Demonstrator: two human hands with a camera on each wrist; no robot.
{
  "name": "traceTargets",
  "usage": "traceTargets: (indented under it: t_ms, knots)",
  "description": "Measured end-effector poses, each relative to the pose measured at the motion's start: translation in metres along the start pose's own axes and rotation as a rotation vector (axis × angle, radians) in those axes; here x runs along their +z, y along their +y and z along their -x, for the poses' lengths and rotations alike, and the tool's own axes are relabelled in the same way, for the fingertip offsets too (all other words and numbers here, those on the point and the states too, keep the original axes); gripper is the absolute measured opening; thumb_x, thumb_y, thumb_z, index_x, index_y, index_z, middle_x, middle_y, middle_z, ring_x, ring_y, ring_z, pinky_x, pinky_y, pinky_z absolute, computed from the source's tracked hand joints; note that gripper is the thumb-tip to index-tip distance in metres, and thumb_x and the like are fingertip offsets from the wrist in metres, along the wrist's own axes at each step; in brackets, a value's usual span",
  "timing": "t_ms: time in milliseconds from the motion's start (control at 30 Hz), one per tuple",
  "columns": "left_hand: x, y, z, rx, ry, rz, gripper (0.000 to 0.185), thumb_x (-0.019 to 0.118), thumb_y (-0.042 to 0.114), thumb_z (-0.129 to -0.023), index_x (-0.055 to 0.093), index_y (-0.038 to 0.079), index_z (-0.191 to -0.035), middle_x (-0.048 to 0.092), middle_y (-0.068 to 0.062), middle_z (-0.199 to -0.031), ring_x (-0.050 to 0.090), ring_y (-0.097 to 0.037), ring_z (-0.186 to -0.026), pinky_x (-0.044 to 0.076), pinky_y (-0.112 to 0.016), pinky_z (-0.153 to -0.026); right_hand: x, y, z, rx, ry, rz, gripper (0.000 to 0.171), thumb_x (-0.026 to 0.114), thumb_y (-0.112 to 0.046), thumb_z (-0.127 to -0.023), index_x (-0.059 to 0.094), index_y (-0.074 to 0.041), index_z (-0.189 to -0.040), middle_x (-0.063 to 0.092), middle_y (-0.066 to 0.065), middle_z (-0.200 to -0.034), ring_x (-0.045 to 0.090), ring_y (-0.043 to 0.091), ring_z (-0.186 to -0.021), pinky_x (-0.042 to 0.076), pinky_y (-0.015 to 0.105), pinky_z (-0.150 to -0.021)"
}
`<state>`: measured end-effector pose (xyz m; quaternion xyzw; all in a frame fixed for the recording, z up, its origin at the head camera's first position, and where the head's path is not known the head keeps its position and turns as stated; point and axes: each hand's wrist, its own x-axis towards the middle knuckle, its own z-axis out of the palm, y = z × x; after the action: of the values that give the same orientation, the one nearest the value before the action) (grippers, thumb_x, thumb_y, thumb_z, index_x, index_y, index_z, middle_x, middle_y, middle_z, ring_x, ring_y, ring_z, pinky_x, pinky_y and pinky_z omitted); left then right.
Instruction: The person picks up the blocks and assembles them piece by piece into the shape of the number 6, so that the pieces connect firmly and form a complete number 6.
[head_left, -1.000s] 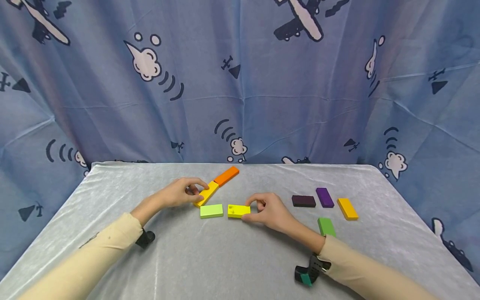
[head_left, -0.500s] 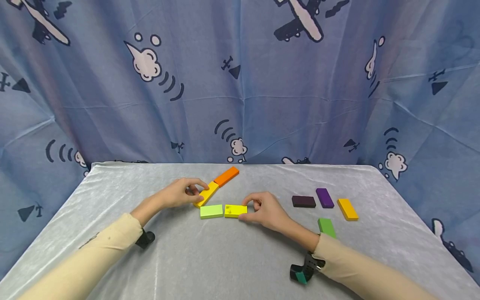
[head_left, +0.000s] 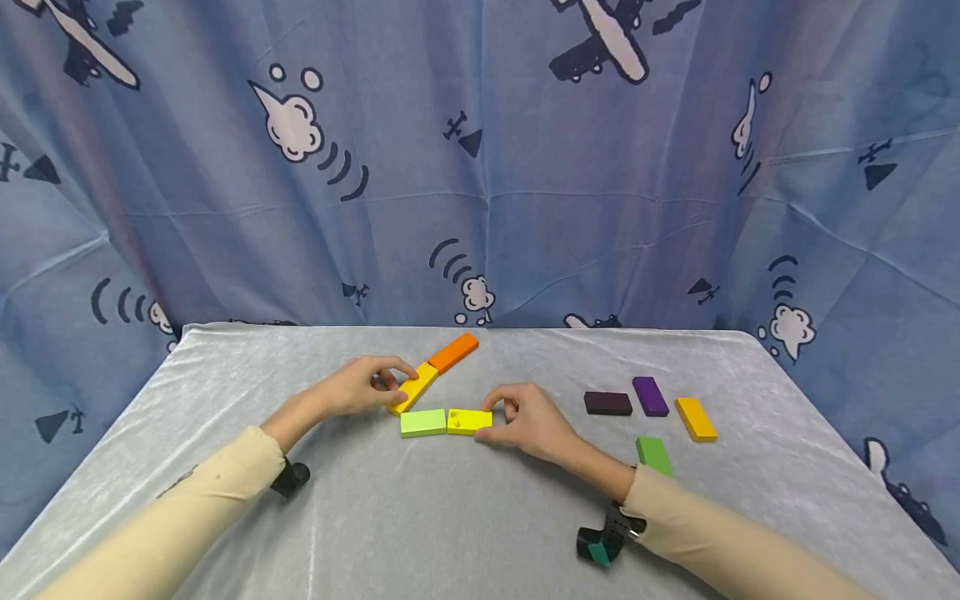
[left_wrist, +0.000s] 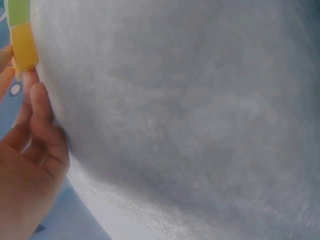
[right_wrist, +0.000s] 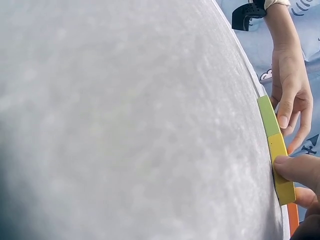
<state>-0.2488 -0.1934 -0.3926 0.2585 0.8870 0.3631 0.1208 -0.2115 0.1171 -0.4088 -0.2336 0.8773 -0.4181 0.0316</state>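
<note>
On the grey tabletop (head_left: 450, 517), the right hand (head_left: 529, 422) pinches the right end of a bright yellow block (head_left: 469, 421) between thumb and forefinger, a narrow grip closed on the block itself. That block lies flat near the middle of the tabletop, its left end touching or just beside a light green block (head_left: 423, 422) at its 9 o'clock. The left hand (head_left: 358, 387) rests with curled fingers on the near end of a darker yellow block (head_left: 413, 387), which slants away toward 1 o'clock and meets an orange block (head_left: 453, 352) end to end. Well apart, at 3 o'clock from the right hand, lie a dark brown block (head_left: 607, 402), a purple block (head_left: 649, 395), an amber block (head_left: 695, 418) and a green block (head_left: 653, 454). A blue curtain (head_left: 480, 167) printed with aeroplanes hangs behind.
</note>
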Motion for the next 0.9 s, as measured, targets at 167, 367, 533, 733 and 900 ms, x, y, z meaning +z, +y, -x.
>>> traceTargets:
  t_ms: [167,367,533,733,900]
  knots:
    - [0.000,0.000,0.001,0.002,0.002,-0.001,0.033,0.072,0.010,-0.096,0.068,0.009,-0.129,0.068,0.000,-0.094,0.066,-0.016,-0.085,0.053,-0.036,-0.077,0.000,-0.002,0.000,0.010,-0.005,0.010,0.026,0.093,-0.016,-0.074,0.073,-0.013,-0.090,0.032,-0.005,-0.058,0.029,0.009,-0.053,0.027,0.025,-0.052]
    - [0.001,0.000,-0.001,0.007,0.001,-0.003,0.033,0.071,0.011,-0.097,0.067,0.009,-0.129,0.068,0.000,-0.094,0.066,-0.016,-0.085,0.053,-0.036,-0.078,-0.001,-0.002,0.000,0.020,-0.021,0.002,0.027,0.093,-0.016,-0.074,0.073,-0.012,-0.092,0.032,-0.005,-0.059,0.029,0.009,-0.053,0.027,0.025,-0.050]
    - [0.001,0.001,-0.001,0.006,-0.002,0.000,0.033,0.071,0.011,-0.097,0.067,0.009,-0.130,0.068,0.000,-0.095,0.066,-0.016,-0.086,0.053,-0.035,-0.078,-0.007,0.001,0.003,0.030,-0.040,-0.044,0.030,0.093,-0.017,-0.075,0.073,-0.011,-0.097,0.032,-0.005,-0.060,0.029,0.010,-0.052,0.025,0.024,-0.048]
    - [0.000,0.001,0.000,0.013,-0.004,0.003,0.033,0.071,0.012,-0.097,0.067,0.007,-0.130,0.068,-0.002,-0.095,0.066,-0.017,-0.086,0.053,-0.035,-0.076,-0.021,0.007,0.007,0.010,-0.023,-0.078,0.032,0.092,-0.015,-0.076,0.073,-0.006,-0.100,0.029,-0.005,-0.060,0.028,0.011,-0.052,0.026,0.024,-0.049]
    - [-0.001,0.001,0.000,0.012,-0.003,0.005,0.033,0.071,0.011,-0.097,0.067,0.006,-0.129,0.068,-0.002,-0.095,0.066,-0.018,-0.086,0.053,-0.035,-0.077,-0.034,0.012,0.013,-0.014,-0.003,-0.072,0.024,0.088,-0.017,-0.081,0.074,-0.006,-0.097,0.027,-0.006,-0.059,0.026,0.010,-0.053,0.028,0.025,-0.050]
